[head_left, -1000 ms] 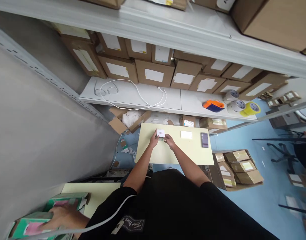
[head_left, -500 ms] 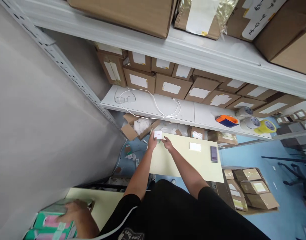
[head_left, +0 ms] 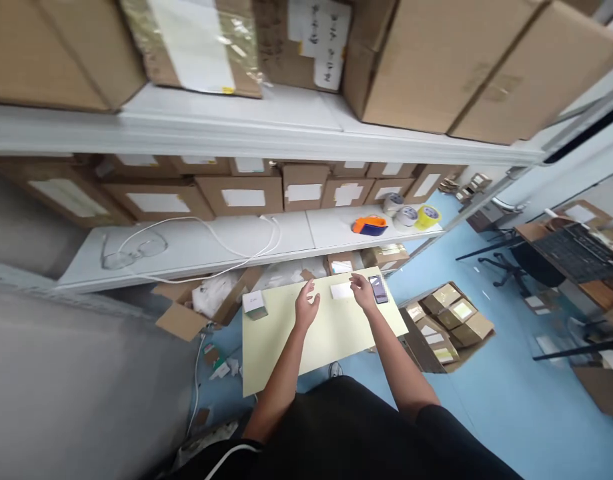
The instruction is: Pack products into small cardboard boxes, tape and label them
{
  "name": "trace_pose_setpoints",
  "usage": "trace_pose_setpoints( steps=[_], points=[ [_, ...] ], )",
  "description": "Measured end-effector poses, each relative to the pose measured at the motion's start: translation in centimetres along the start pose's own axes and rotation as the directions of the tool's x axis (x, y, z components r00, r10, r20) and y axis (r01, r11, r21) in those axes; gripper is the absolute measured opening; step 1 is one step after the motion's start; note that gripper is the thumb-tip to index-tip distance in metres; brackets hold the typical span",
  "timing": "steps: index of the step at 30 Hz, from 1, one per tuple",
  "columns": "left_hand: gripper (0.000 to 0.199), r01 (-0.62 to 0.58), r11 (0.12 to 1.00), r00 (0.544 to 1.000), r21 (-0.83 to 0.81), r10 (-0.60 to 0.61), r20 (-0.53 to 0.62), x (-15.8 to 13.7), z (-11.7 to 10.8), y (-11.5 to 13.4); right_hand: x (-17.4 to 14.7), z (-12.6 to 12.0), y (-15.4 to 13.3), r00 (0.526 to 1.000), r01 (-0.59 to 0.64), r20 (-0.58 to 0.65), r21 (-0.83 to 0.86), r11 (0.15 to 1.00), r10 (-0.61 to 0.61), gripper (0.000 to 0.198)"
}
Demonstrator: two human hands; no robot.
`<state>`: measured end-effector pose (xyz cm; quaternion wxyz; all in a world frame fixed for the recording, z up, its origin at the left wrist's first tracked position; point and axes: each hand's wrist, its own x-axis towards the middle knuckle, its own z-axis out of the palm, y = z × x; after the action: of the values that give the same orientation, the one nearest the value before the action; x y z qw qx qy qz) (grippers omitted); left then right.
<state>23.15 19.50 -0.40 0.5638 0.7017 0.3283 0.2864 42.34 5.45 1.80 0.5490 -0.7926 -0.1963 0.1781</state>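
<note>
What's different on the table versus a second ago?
The small box, held before, has moved left and been let go; it stands near the far left corner of the table. The left hand and right hand have shifted right, the right now beside the flat white item. The item and phone stayed put.

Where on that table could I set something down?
The table has bare patches between the box and the left hand, and between the forearms. Its right end is crowded: flat white item, right hand and phone cluster there.
</note>
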Motion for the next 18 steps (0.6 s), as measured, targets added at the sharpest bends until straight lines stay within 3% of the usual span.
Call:
trace_pose_setpoints(
  steps=[5,9,13,18],
  points=[
    [0.060,-0.071,0.997,0.992,0.010,0.069,0.110,2.6,6.0,4.8,4.0,-7.3,-1.1,0.993,0.075,-0.088,-0.036,0.997,-0.078,0.050],
    [0.059,-0.106,0.992,0.988,0.071,0.097,0.118,3.1,8.0,7.3,9.9,-11.2,-3.3,0.970,0.222,-0.078,-0.123,0.967,-0.232,0.055],
    [0.056,-0.071,0.990,0.996,0.122,0.065,0.054,2.4,7.7,8.2,16.5,-12.2,-6.9,0.910,0.401,0.025,-0.311,0.862,-0.414,0.058],
    [0.054,0.003,0.984,0.999,0.176,0.006,-0.050,0.1,5.9,8.4,20.7,-10.6,-9.6,0.904,0.407,0.173,-0.625,0.666,-0.390,0.046]
  ],
)
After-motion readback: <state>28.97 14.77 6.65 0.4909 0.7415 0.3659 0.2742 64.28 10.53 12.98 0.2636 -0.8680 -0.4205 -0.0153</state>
